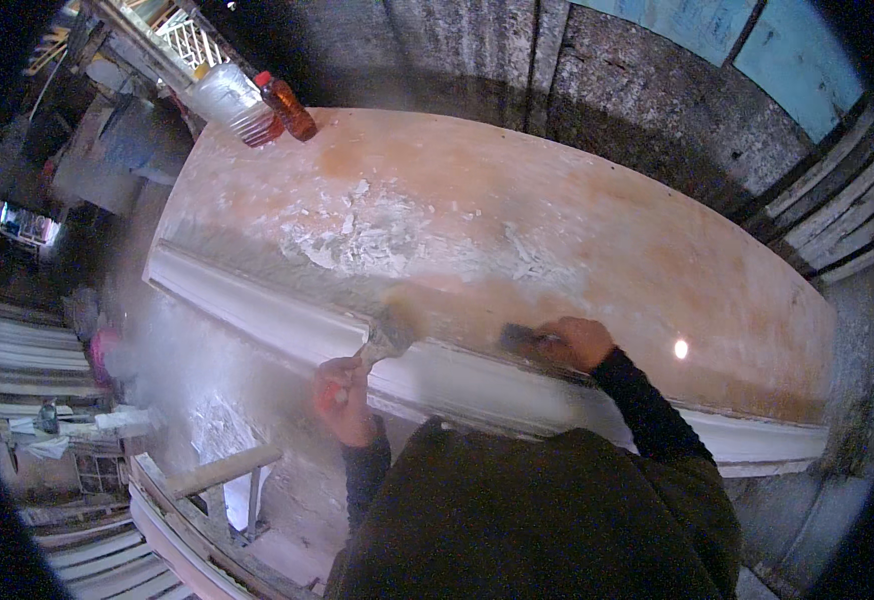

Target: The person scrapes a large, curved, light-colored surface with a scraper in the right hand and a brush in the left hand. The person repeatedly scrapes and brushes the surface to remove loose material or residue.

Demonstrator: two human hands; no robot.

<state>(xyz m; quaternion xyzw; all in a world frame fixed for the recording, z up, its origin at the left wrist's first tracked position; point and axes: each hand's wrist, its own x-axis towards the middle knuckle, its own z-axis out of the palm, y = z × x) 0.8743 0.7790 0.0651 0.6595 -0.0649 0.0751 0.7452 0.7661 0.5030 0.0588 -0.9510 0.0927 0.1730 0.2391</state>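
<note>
My left hand (344, 398) is closed round the handle of a flat paintbrush (390, 333). Its bristles, blurred, lie over the board's near edge. To the right, my right hand (579, 342) grips a small dark block (523, 338) whose exact kind I cannot make out, low over the board. Beneath both hands spreads a large orange-pink board (637, 270) with a curved far edge. White flakes and dust (377, 235) cover its middle. Along the near side runs a long white moulded strip (257, 312).
At the board's far left corner stand a clear plastic jug (234, 103) and a red-capped bottle of reddish-brown liquid (288, 105). A wooden frame (222, 470) is at lower left, with stacked boards (32, 355) beyond. A rough wall (647, 105) rises behind. Dust hangs at left.
</note>
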